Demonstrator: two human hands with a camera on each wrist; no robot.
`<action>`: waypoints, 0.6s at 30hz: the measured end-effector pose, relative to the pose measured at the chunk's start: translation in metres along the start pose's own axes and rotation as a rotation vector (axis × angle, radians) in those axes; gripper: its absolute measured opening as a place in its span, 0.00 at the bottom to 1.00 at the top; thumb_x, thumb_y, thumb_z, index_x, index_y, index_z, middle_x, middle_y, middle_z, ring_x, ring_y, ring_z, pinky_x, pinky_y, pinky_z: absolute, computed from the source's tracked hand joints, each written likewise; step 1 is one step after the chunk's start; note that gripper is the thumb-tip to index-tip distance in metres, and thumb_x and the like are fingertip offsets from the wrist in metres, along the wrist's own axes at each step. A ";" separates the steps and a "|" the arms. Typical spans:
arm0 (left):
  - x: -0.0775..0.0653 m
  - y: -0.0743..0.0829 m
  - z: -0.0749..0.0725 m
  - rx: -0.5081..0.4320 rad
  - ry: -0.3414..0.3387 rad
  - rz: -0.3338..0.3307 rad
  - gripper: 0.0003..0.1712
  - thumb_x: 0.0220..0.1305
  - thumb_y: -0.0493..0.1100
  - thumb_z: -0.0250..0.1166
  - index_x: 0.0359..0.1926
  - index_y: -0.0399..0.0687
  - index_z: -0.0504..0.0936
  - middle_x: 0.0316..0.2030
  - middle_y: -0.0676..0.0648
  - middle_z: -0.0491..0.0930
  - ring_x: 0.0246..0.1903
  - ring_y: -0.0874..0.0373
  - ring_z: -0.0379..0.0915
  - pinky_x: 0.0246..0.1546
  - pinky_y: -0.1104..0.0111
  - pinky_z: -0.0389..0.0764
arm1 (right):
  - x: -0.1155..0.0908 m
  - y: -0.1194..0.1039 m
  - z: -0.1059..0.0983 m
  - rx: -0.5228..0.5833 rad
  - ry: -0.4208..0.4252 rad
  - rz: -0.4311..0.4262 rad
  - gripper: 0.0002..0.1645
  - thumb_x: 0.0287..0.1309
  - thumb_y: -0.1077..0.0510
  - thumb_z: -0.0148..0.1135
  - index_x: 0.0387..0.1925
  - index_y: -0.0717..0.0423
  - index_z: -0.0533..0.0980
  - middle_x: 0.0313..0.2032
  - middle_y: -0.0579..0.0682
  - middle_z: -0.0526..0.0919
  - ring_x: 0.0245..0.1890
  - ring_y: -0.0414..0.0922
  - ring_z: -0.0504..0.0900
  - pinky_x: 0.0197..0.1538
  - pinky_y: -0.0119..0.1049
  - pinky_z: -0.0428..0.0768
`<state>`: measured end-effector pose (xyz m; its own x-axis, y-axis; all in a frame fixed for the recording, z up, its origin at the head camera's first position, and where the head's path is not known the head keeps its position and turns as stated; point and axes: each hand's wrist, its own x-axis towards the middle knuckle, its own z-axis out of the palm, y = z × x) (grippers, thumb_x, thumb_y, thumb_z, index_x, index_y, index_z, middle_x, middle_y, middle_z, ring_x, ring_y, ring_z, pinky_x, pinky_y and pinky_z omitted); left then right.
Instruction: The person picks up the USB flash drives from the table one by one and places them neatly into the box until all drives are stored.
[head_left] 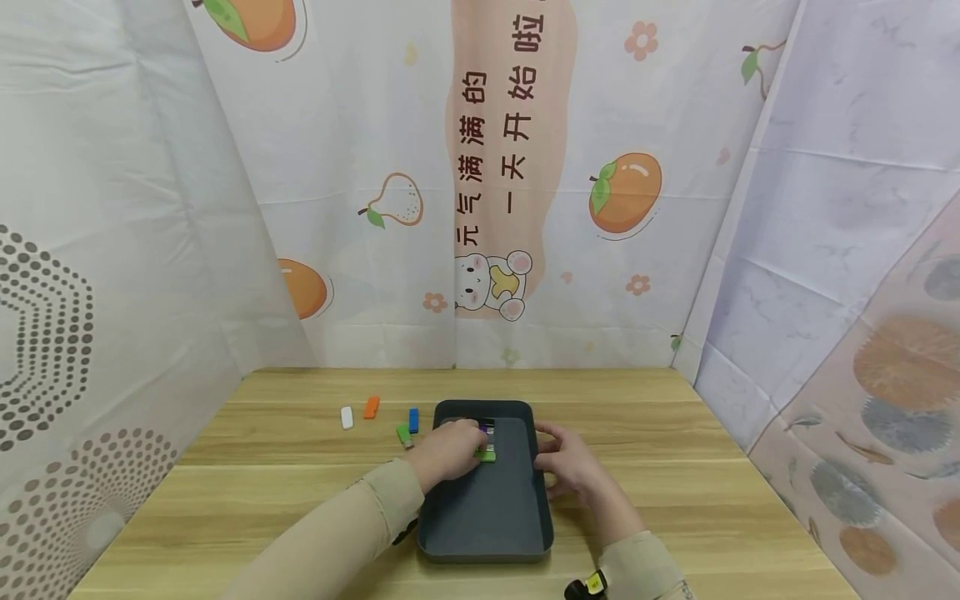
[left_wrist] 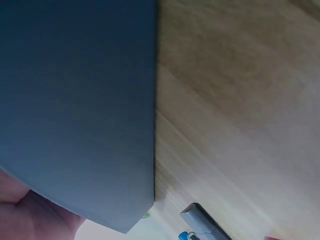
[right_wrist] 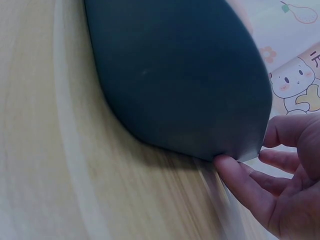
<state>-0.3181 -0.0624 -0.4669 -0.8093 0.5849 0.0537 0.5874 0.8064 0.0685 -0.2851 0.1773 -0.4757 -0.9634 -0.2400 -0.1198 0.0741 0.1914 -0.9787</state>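
A dark grey rectangular tray (head_left: 487,521) lies on the wooden table. My left hand (head_left: 448,452) reaches over its left rim, fingers bent down at several USB sticks (head_left: 487,457) lying near the tray's far end. Green and purple casings and metal plugs show beside the fingertips; the hand itself hides the rest, so a grip cannot be made out. In the left wrist view the tray wall covers most of that hand. My right hand (head_left: 573,461) holds the tray's right rim. The right wrist view shows its thumb (right_wrist: 232,172) against the outside wall, fingers at the rim.
Left of the tray lie loose USB sticks: a white one (head_left: 347,417), an orange one (head_left: 372,407), a blue one (head_left: 414,420) and a green one (head_left: 405,436). The left wrist view shows a grey stick (left_wrist: 205,220). Printed curtains (head_left: 360,275) enclose the table's back and sides.
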 end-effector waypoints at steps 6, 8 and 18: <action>0.001 0.000 0.001 0.007 0.000 -0.002 0.03 0.64 0.42 0.73 0.39 0.53 0.89 0.35 0.53 0.80 0.34 0.62 0.75 0.40 0.65 0.81 | 0.000 0.000 0.000 -0.003 0.004 -0.004 0.45 0.56 0.73 0.60 0.75 0.62 0.60 0.55 0.71 0.75 0.43 0.57 0.83 0.27 0.54 0.84; 0.000 0.000 0.002 0.011 0.009 0.006 0.03 0.64 0.41 0.72 0.38 0.53 0.89 0.34 0.54 0.80 0.33 0.62 0.75 0.39 0.66 0.81 | 0.000 0.000 0.000 -0.005 0.008 -0.002 0.45 0.55 0.74 0.60 0.75 0.62 0.60 0.55 0.70 0.76 0.43 0.57 0.83 0.27 0.53 0.84; -0.002 -0.002 -0.003 -0.008 0.035 0.022 0.06 0.63 0.41 0.73 0.41 0.54 0.90 0.36 0.54 0.81 0.35 0.62 0.77 0.38 0.67 0.81 | -0.001 -0.001 0.000 -0.022 0.025 -0.016 0.45 0.53 0.74 0.60 0.74 0.62 0.61 0.53 0.70 0.77 0.41 0.56 0.84 0.25 0.55 0.84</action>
<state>-0.3174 -0.0653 -0.4645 -0.7955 0.5992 0.0903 0.6054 0.7924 0.0748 -0.2842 0.1772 -0.4745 -0.9705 -0.2195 -0.0999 0.0534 0.2083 -0.9766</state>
